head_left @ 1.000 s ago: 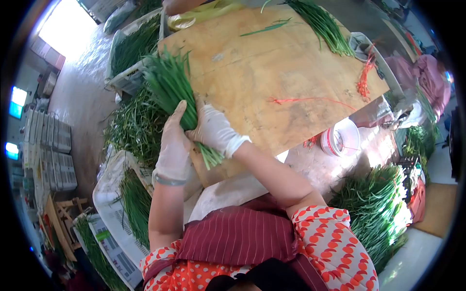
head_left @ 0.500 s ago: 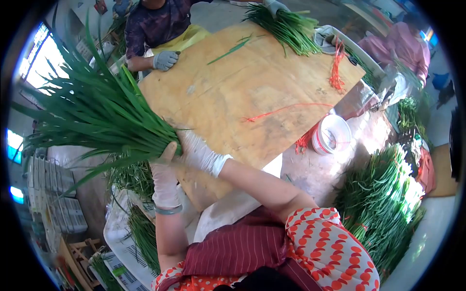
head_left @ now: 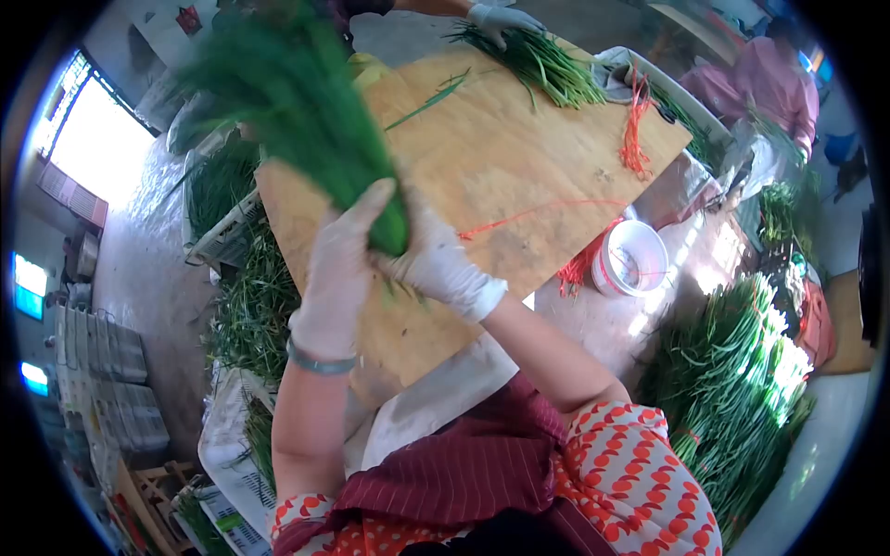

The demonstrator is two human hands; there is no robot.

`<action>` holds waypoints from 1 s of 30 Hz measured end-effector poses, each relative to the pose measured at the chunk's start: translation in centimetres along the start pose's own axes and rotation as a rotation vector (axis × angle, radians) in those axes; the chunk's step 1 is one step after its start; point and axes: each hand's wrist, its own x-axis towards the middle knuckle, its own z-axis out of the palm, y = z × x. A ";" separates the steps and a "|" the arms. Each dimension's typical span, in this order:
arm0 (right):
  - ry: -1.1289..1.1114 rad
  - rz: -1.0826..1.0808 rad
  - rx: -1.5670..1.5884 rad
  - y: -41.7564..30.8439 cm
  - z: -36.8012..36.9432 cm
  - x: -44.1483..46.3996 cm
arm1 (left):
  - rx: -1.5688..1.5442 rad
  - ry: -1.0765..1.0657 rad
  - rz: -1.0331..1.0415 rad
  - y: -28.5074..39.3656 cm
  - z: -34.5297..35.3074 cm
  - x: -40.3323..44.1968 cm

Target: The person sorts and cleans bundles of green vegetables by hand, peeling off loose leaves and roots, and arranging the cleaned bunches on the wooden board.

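A large bunch of long green leaves (head_left: pixel 315 120), blurred by motion, is held upright over the left part of the wooden board (head_left: pixel 519 157). My left hand (head_left: pixel 338 264), in a whitish glove, wraps the lower end of the bunch from the left. From the right, my right hand (head_left: pixel 440 255), gloved too, is closed round the same end. A red string (head_left: pixel 547 211) lies on the board to the right of my hands. Farther back on the board is another green bunch (head_left: pixel 547 69), with a co-worker's gloved hand (head_left: pixel 503 18) at it.
A white bucket (head_left: pixel 632 258) stands beyond the board's right edge, near a big pile of greens (head_left: pixel 728 380). Red strings (head_left: pixel 636 130) hang over the far right corner. Crates of greens (head_left: pixel 222 199) are at the left. Another person in pink (head_left: pixel 765 83) is at the upper right.
The bunch has swung from pointing left to pointing up and away, and both my hands have moved with it. The co-worker's hand has shifted slightly at the far bunch.
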 end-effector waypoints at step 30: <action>0.079 0.193 -0.388 -9.7 -10.1 0.1 | 0.200 -0.304 0.118 -7.3 5.6 -2.0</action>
